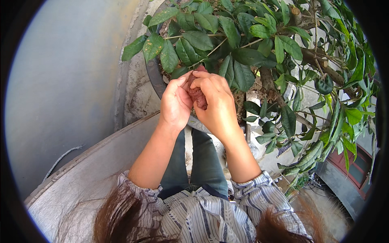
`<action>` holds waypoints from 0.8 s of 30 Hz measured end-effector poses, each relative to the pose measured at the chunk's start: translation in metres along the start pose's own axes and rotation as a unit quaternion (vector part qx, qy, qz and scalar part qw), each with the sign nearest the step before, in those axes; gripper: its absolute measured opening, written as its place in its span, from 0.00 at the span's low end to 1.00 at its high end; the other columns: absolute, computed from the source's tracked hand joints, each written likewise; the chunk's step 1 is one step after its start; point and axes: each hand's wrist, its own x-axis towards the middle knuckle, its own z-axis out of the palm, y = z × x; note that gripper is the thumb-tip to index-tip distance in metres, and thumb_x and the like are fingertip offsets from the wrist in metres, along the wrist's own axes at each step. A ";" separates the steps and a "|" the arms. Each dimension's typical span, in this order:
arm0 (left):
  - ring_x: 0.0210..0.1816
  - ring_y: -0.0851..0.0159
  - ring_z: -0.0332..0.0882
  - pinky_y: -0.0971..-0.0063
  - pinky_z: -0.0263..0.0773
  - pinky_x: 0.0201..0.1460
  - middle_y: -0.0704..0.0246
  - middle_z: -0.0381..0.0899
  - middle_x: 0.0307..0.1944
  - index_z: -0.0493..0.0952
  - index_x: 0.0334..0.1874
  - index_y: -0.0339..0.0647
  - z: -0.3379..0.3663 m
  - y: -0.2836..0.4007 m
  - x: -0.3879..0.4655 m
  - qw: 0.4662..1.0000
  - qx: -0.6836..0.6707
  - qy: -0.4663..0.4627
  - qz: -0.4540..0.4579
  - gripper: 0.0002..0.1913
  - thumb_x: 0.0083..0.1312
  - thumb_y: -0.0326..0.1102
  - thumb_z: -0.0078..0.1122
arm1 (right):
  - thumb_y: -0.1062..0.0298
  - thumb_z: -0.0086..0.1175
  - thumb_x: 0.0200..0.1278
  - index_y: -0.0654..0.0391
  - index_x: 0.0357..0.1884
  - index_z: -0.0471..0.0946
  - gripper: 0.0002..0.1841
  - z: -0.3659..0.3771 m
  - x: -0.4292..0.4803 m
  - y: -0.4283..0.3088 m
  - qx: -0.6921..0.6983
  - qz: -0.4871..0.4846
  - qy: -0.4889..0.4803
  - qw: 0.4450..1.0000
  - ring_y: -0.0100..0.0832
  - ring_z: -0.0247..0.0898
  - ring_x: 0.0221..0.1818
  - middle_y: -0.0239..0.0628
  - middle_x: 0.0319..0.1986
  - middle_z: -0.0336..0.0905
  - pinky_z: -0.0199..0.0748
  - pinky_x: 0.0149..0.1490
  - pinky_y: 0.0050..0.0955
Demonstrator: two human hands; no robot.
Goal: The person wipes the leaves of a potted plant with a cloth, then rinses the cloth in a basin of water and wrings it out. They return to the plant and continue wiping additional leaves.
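Between my two hands is a reddish-brown, crumbly-looking lump [199,97]; its exact material I cannot tell. My left hand [176,104] is cupped along the lump's left side, palm turned inward. From the right, my right hand [216,97] curls its fingers over the lump, with the thumb near its lower end. Both hands are above the near rim of a large round dark plant pot [155,79]. Broad green leaves [197,42] of the potted plant hang just beyond my fingertips. My fingers hide part of the lump.
A thick woody trunk [269,83] and leafy branches spread to the right. At the left stands a grey wall [67,66], with a pale board or ledge [100,164] slanting below it. A white rope [62,156] lies by its edge. A red-framed window [357,167] shows lower right.
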 end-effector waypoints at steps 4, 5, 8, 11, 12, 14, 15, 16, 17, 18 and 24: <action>0.51 0.68 0.78 0.73 0.72 0.56 0.64 0.80 0.51 0.73 0.60 0.32 0.004 0.003 0.009 0.994 0.095 0.035 0.032 0.17 0.71 0.32 0.50 | 0.85 0.60 0.39 0.58 0.40 0.74 0.21 0.003 -0.023 -0.002 0.050 0.052 -0.007 0.997 0.48 0.73 0.50 0.43 0.49 0.78 0.73 0.54 0.37; 0.51 0.68 0.79 0.73 0.73 0.56 0.63 0.81 0.52 0.74 0.59 0.32 0.005 0.004 0.011 0.987 0.148 0.038 0.045 0.16 0.70 0.29 0.51 | 0.85 0.59 0.39 0.58 0.40 0.74 0.21 0.001 -0.028 -0.004 0.073 0.089 -0.021 0.993 0.48 0.74 0.49 0.43 0.48 0.78 0.73 0.53 0.38; 0.49 0.69 0.80 0.75 0.74 0.56 0.65 0.81 0.50 0.74 0.60 0.32 0.007 0.007 0.012 0.989 0.134 0.068 0.014 0.17 0.69 0.23 0.52 | 0.86 0.60 0.39 0.58 0.42 0.73 0.23 -0.011 -0.043 -0.017 0.133 0.179 -0.017 0.975 0.48 0.75 0.46 0.43 0.48 0.77 0.74 0.52 0.37; 0.46 0.73 0.79 0.78 0.73 0.52 0.69 0.82 0.48 0.75 0.59 0.36 0.007 0.007 0.009 0.986 0.143 0.085 0.007 0.16 0.69 0.25 0.53 | 0.85 0.61 0.38 0.58 0.43 0.72 0.24 -0.020 -0.045 -0.033 0.180 0.138 0.126 0.966 0.49 0.74 0.48 0.45 0.52 0.76 0.74 0.52 0.39; 0.44 0.75 0.78 0.81 0.72 0.47 0.72 0.82 0.47 0.76 0.58 0.38 0.007 0.006 0.007 0.985 0.146 0.089 0.005 0.16 0.69 0.25 0.54 | 0.84 0.62 0.39 0.57 0.43 0.73 0.24 -0.021 -0.042 -0.035 0.198 0.135 0.135 0.961 0.51 0.73 0.49 0.45 0.54 0.74 0.73 0.53 0.41; 0.44 0.76 0.78 0.80 0.74 0.46 0.72 0.82 0.46 0.75 0.58 0.38 0.006 0.004 0.004 0.983 0.155 0.103 -0.001 0.16 0.69 0.25 0.54 | 0.84 0.62 0.39 0.56 0.44 0.73 0.25 -0.014 -0.023 -0.027 0.148 0.085 0.128 0.977 0.51 0.72 0.51 0.45 0.53 0.74 0.72 0.54 0.41; 0.45 0.75 0.78 0.79 0.74 0.47 0.71 0.81 0.47 0.74 0.58 0.37 0.006 0.002 0.004 0.986 0.139 0.086 0.010 0.16 0.69 0.25 0.54 | 0.84 0.63 0.39 0.56 0.44 0.73 0.25 -0.009 -0.014 -0.021 0.118 0.062 0.119 0.984 0.51 0.71 0.52 0.45 0.53 0.74 0.72 0.55 0.41; 0.46 0.74 0.79 0.78 0.75 0.49 0.70 0.81 0.47 0.74 0.58 0.36 0.006 0.002 0.004 0.989 0.125 0.082 0.015 0.16 0.69 0.25 0.54 | 0.84 0.62 0.40 0.56 0.45 0.73 0.25 -0.003 -0.006 -0.016 0.087 0.052 0.100 0.990 0.50 0.70 0.53 0.44 0.53 0.74 0.72 0.55 0.40; 0.47 0.73 0.79 0.76 0.76 0.50 0.68 0.81 0.47 0.73 0.59 0.35 0.006 0.001 0.003 0.993 0.101 0.054 0.028 0.16 0.69 0.24 0.54 | 0.84 0.62 0.40 0.56 0.44 0.73 0.24 0.002 -0.003 -0.012 0.060 0.054 0.078 0.994 0.50 0.70 0.52 0.44 0.52 0.75 0.72 0.55 0.40; 0.48 0.71 0.79 0.76 0.76 0.52 0.66 0.81 0.47 0.73 0.58 0.33 0.005 0.002 0.004 0.988 0.127 0.070 0.041 0.16 0.69 0.24 0.54 | 0.84 0.61 0.40 0.57 0.44 0.73 0.24 0.004 -0.005 -0.010 0.067 0.059 0.077 0.993 0.50 0.71 0.52 0.45 0.51 0.75 0.71 0.55 0.40; 0.51 0.67 0.79 0.71 0.74 0.58 0.63 0.80 0.53 0.71 0.63 0.32 -0.004 0.013 0.008 0.993 0.116 0.022 0.024 0.19 0.70 0.25 0.52 | 0.84 0.60 0.39 0.58 0.43 0.72 0.24 0.002 -0.046 -0.005 0.095 0.146 -0.005 0.985 0.50 0.72 0.48 0.44 0.47 0.76 0.72 0.53 0.39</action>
